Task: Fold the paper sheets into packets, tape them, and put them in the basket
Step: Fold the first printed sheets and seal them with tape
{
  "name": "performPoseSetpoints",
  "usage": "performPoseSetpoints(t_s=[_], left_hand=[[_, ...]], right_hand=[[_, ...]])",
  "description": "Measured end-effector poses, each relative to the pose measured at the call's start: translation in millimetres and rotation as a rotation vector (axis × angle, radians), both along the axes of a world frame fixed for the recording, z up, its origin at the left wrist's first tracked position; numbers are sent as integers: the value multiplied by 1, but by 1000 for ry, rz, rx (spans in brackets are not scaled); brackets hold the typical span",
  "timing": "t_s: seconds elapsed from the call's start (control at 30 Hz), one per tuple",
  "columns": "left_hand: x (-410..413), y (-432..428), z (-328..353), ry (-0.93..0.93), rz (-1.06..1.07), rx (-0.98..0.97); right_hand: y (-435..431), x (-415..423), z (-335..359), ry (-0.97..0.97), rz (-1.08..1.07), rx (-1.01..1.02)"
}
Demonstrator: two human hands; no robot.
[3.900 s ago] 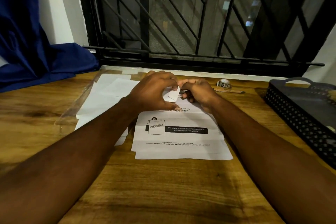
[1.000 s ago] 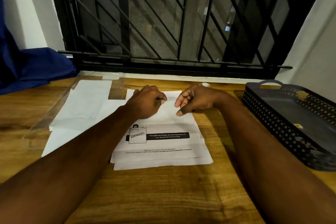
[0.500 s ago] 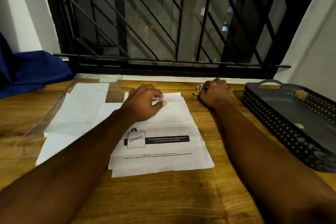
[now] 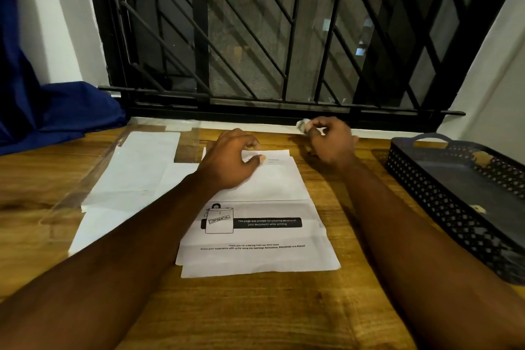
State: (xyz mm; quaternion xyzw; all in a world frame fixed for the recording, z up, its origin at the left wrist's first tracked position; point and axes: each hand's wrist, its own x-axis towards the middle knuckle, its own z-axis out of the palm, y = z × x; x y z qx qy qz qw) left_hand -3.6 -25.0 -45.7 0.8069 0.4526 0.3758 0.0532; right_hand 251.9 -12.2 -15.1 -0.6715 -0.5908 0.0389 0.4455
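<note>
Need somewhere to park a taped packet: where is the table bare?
Bare table lies nearer than the printed sheet, between the forearms; also left, before the blue cloth. Crowded far middle: white sheets, left hand, right hand holding the tape roll.

L grip palm down, low, fingers curled; R grip higher, further fwd, pinches tape roll.

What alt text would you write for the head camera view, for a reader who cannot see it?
A person's left hand rests on a printed sheet on a wooden table, while the right hand holds a tape roll. A dark basket stands to the right.
</note>
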Motion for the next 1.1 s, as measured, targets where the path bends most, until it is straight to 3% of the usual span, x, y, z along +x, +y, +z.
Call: performPoseSetpoints(t_s=[0.07,0.23,0.43,0.67,0.9,1.1], left_hand=[[0,2,1,-117,0,-16],[1,-3,13,-478,-23,-237],[0,-3,20,-745,-108,-241],[-2,1,16,-709,-107,-171],[-4,0,12,-605,-33,65],[-5,-3,9,-440,46,226]], right_hand=[[-2,-22,6,254,224,-6],[-9,-68,11,478,605,-55],[-9,-85,7,615,705,-123],[-14,-82,2,625,641,-169],[-17,-86,6,629,562,-43],[-17,-89,7,569,544,-120]])
